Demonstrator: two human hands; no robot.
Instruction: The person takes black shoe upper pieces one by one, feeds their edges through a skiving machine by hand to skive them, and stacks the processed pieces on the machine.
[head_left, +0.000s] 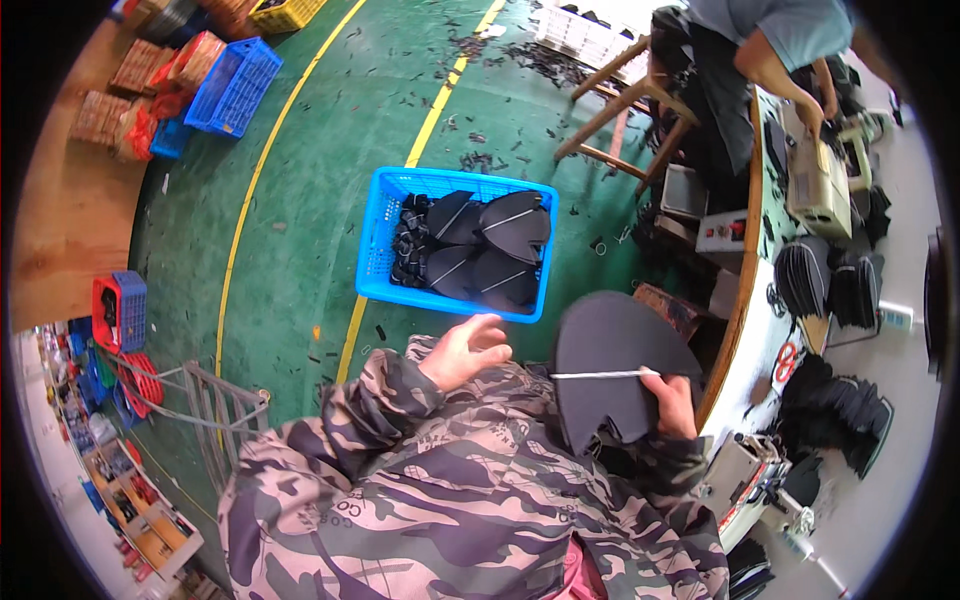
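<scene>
A stack of black rounded pieces (625, 340), notched at its near end, is gripped at its right edge by my right hand (674, 404). A thin white band runs across this bundle, and my thumb lies over the band's end. My left hand (466, 354) holds nothing; its fingers are loosely curved and apart, just short of the blue crate (420, 297). In that crate lie several similar black bundles (515, 226) with white bands. Small black pieces (410, 240) are heaped along its left side.
At right stands a long workbench (735, 355) with a sewing machine (818, 190), where another person (770, 45) works. A wooden stool (625, 110) stands near them. Black scraps (480, 160) litter the green floor. Blue crate (235, 88) and metal frame (215, 400) are at left.
</scene>
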